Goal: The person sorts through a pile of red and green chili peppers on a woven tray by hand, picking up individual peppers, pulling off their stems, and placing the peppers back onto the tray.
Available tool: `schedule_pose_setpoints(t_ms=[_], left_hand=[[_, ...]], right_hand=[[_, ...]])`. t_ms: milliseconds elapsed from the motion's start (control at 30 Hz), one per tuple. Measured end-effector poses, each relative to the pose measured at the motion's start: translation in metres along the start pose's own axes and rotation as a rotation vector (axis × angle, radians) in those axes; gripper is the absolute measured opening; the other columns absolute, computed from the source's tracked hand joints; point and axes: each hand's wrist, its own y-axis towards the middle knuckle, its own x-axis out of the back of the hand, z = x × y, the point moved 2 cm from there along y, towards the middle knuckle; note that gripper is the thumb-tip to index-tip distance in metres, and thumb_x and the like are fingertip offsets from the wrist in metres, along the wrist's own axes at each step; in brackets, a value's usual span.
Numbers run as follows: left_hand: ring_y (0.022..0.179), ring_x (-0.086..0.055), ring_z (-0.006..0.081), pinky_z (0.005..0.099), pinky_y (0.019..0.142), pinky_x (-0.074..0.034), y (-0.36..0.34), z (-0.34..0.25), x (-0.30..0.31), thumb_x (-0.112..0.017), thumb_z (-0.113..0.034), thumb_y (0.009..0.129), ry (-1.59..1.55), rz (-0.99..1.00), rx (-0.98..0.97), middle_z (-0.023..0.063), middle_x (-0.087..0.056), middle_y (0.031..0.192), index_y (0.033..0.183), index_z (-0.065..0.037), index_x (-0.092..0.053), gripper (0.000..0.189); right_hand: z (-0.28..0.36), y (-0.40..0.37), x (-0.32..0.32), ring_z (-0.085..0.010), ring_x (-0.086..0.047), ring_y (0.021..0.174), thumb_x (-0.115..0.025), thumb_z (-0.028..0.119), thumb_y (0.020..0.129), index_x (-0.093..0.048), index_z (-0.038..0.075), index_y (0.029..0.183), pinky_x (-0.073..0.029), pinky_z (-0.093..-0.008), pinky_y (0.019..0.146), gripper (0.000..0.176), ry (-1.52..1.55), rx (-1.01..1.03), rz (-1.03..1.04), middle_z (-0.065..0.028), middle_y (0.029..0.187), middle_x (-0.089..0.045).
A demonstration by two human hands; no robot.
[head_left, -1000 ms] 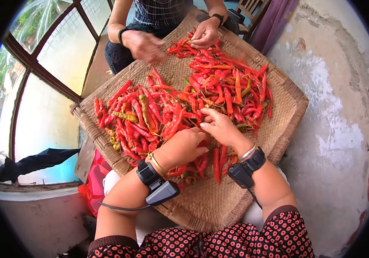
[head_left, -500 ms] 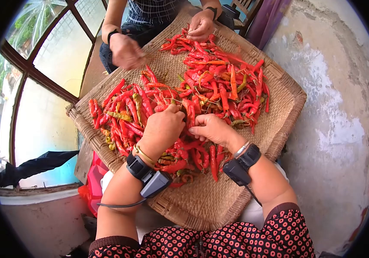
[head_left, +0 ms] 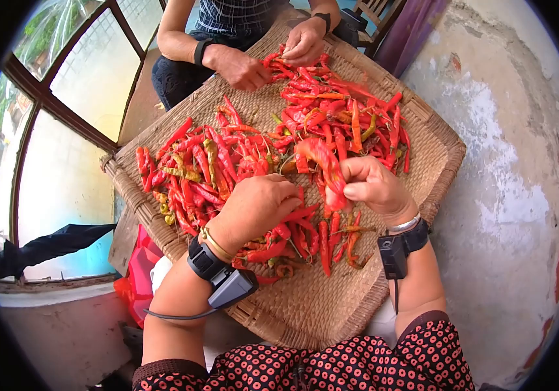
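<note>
Two hands over one woven tray
The right hand has risen, pinching several red chillies; the left hand lies curled on the heap (grip hidden).

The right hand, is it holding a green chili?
No, the right hand pinches a red chili, held up over the pile on the woven tray.

1 woven tray; chillies too many to count. 4 hands: left hand, right hand, 2 co-worker's hands beyond them.
</note>
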Motion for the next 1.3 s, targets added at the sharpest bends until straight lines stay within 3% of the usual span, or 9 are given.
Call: schedule_pose_setpoints(t_ms=[167,233,300,400,567,700,900,1067,1300], left_hand=[[0.072,-0.06,0.0303,0.0379,0.064,-0.048,0.002,0.002,-0.001,-0.062,-0.014,0.076,0.11,0.033,0.121,0.0137,-0.059,0.078,0.092,-0.003,-0.061,0.02],[0.073,-0.06,0.0309,0.0382,0.065,-0.048,0.002,-0.001,-0.003,-0.062,-0.015,0.076,0.069,-0.038,0.147,0.0144,-0.059,0.08,0.096,-0.003,-0.06,0.023],[0.076,-0.059,0.0323,0.0385,0.067,-0.048,0.004,0.001,-0.004,-0.063,-0.016,0.075,0.005,-0.136,0.2,0.0156,-0.059,0.084,0.1,-0.003,-0.058,0.028],[0.08,-0.059,0.0331,0.0387,0.07,-0.048,0.006,0.003,-0.009,-0.063,-0.016,0.075,0.033,-0.048,0.198,0.016,-0.059,0.09,0.103,-0.003,-0.057,0.031],[0.086,-0.058,0.0337,0.0387,0.073,-0.048,0.009,0.015,-0.022,-0.061,-0.014,0.076,0.033,-0.029,0.133,0.0176,-0.059,0.096,0.113,-0.002,-0.051,0.04],[0.067,-0.063,0.0227,0.0332,0.065,-0.05,0.016,0.019,-0.032,-0.054,-0.008,0.082,-0.238,-0.014,0.306,0.0192,-0.058,0.106,0.125,0.005,-0.036,0.048],[0.059,-0.055,0.0105,0.0223,0.054,-0.047,0.021,0.025,-0.03,-0.049,-0.011,0.089,-1.084,-0.101,0.686,0.0116,-0.052,0.119,0.137,0.001,-0.019,0.058],[0.059,-0.051,0.0047,0.0172,0.051,-0.042,0.019,0.028,-0.029,-0.053,-0.015,0.089,-1.325,-0.085,0.684,0.0018,-0.06,0.095,0.129,-0.001,-0.039,0.045],[0.061,-0.046,0.0008,0.0167,0.051,-0.04,0.015,0.011,-0.027,-0.055,-0.02,0.089,-1.117,-0.104,0.504,-0.0051,-0.056,0.077,0.106,-0.002,-0.058,0.025]], right_hand=[[0.011,-0.001,0.009,-0.0078,-0.056,0.07,-0.059,0.021,0.08,-0.06,0.002,0.092,-0.045,-0.0213,0.062,0.022,-0.14,0.006,0.119,-0.0025,0.08,-0.062],[0.015,0.009,0.004,-0.0088,-0.057,0.077,-0.061,0.024,0.081,-0.052,0.0,0.114,-0.045,-0.0205,0.063,0.041,0.148,0.349,-0.18,-0.0035,0.087,-0.061],[0.003,0.02,0.012,-0.0095,-0.057,0.082,-0.06,0.023,0.083,-0.039,-0.001,0.128,-0.045,-0.02,0.063,0.055,0.17,0.414,-0.312,-0.0034,0.09,-0.06],[-0.013,0.026,0.023,-0.0093,-0.057,0.074,-0.055,0.016,0.087,-0.044,-0.002,0.123,-0.045,-0.0207,0.063,0.042,-0.125,0.217,-0.563,-0.0016,0.084,-0.058],[-0.038,0.034,0.004,-0.0265,-0.059,0.089,-0.062,0.015,0.078,-0.055,0.001,0.109,-0.047,-0.0345,0.079,0.035,-0.983,0.097,-0.232,-0.013,0.096,-0.059],[-0.064,0.044,-0.003,-0.034,-0.053,0.102,-0.061,0.015,0.076,-0.041,0.001,0.124,-0.043,-0.0388,0.086,0.055,-0.836,0.162,-0.388,-0.0209,0.113,-0.052],[-0.059,0.045,-0.009,-0.0095,-0.055,0.071,-0.054,0.01,0.085,-0.036,0.0,0.129,-0.045,-0.0241,0.057,0.049,-0.174,-0.135,-0.362,-0.0044,0.089,-0.058],[-0.04,0.038,-0.013,-0.0053,-0.052,0.06,-0.055,0.01,0.086,-0.056,0.003,0.102,-0.042,-0.0194,0.051,0.017,-0.162,-0.132,-0.304,0.001,0.073,-0.057],[-0.025,0.026,-0.016,-0.0046,-0.051,0.056,-0.056,0.013,0.086,-0.057,0.003,0.089,-0.042,-0.0182,0.049,0.01,-0.096,-0.074,-0.279,0.0011,0.066,-0.055]])
